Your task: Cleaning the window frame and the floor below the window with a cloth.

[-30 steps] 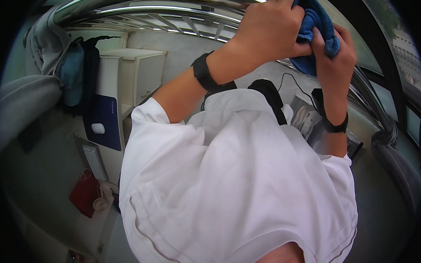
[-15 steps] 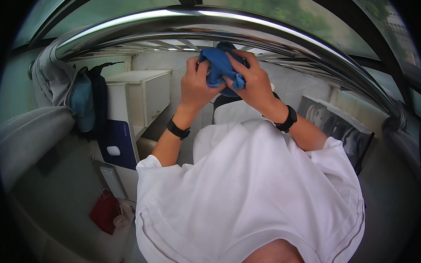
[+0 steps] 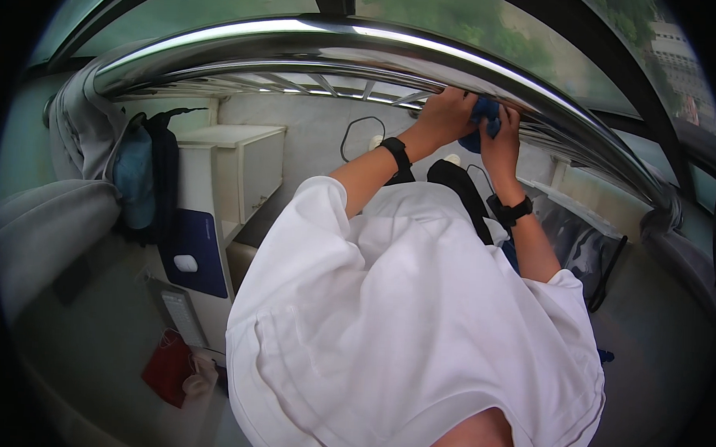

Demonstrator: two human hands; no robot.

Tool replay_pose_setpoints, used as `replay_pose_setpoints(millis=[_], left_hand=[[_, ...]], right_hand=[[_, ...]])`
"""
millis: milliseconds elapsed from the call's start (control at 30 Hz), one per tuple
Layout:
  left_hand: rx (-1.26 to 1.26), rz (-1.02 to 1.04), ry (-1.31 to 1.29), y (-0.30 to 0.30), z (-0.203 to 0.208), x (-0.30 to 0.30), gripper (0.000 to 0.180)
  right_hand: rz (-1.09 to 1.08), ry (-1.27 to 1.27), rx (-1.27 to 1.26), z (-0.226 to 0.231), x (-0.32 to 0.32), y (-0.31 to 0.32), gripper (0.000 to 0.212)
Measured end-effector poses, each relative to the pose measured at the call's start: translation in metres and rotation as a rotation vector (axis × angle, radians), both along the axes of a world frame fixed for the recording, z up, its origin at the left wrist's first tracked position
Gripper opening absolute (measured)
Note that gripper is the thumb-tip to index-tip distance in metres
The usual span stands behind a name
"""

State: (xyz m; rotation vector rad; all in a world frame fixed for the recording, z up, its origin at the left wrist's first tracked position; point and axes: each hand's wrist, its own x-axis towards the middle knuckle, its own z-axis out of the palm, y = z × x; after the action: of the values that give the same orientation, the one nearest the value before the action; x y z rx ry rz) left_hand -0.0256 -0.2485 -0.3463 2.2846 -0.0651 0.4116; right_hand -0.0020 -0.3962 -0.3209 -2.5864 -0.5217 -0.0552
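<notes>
A crumpled blue cloth (image 3: 485, 116) is bunched between my two hands, up at the shiny metal rail (image 3: 317, 42) to the right of the middle. My left hand (image 3: 447, 116) closes on the cloth's left side, right at the rail's lower edge. From below, my right hand (image 3: 500, 150) grips the right side with fingers bent. Part of the cloth hangs under the fingers. Whether the cloth wraps around the rail or only touches it, I cannot tell. Each wrist wears a black band.
Thinner metal bars run below the rail. A white cabinet (image 3: 253, 169) stands left, near a dark blue mat (image 3: 191, 253) with a white mouse (image 3: 185, 263) on it. Grey curtains (image 3: 85, 135) hang at the left, beside a blue-grey cap (image 3: 133, 168). A red pouch (image 3: 167, 370) lies lower left.
Both hands have moved right with the blue cloth, from in front of me up to the rail. My left arm now reaches across, and a dark cord shows on the floor.
</notes>
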Motion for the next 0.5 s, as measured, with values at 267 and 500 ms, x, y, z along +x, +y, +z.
replay_pose_setpoints(millis=[267, 500], left_hand=[[0.141, 0.38, 0.117, 0.09, 0.003, -0.039, 0.042], [0.248, 0.539, 0.195, 0.174, 0.01, -0.081, 0.046]], right_hand=[[0.332, 0.155, 0.023, -0.002, 0.012, 0.108, 0.032], [0.471, 0.228, 0.073, -0.006, -0.011, 0.206, 0.033]])
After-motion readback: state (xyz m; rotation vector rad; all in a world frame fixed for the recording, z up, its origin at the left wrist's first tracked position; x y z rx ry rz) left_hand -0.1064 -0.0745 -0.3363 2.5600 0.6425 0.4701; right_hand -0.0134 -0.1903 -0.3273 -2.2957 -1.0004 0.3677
